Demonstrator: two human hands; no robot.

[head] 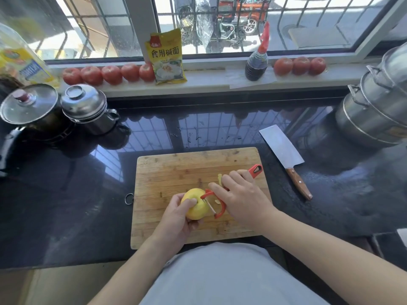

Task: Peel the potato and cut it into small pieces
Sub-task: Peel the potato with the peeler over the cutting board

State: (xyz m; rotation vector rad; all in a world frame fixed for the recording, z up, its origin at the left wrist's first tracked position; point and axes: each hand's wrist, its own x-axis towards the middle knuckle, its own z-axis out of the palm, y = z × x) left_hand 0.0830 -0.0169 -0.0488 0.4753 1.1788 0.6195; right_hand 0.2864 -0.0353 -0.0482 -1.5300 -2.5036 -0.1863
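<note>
The potato, almost wholly yellow, was gripped by the left hand over the near cutting board while the red peeler, grasped by the right hand, was laid against it, so peeling seemed nearly finished and the cleaver at far right would be needed next.

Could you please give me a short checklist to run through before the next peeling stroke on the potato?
1. Potato firmly held: ok, the left hand grips it over the cutting board.
2. Peeler held: ok, the right hand holds its red handle, blade at the potato.
3. Left fingers out of the blade's path: cannot tell, the fingertips sit near the blade.
4. Skin left to remove: cannot tell, the visible side looks yellow and peeled; the underside is hidden.
5. Cleaver ready for cutting: ok, it lies on the counter right of the board, untouched.
</note>
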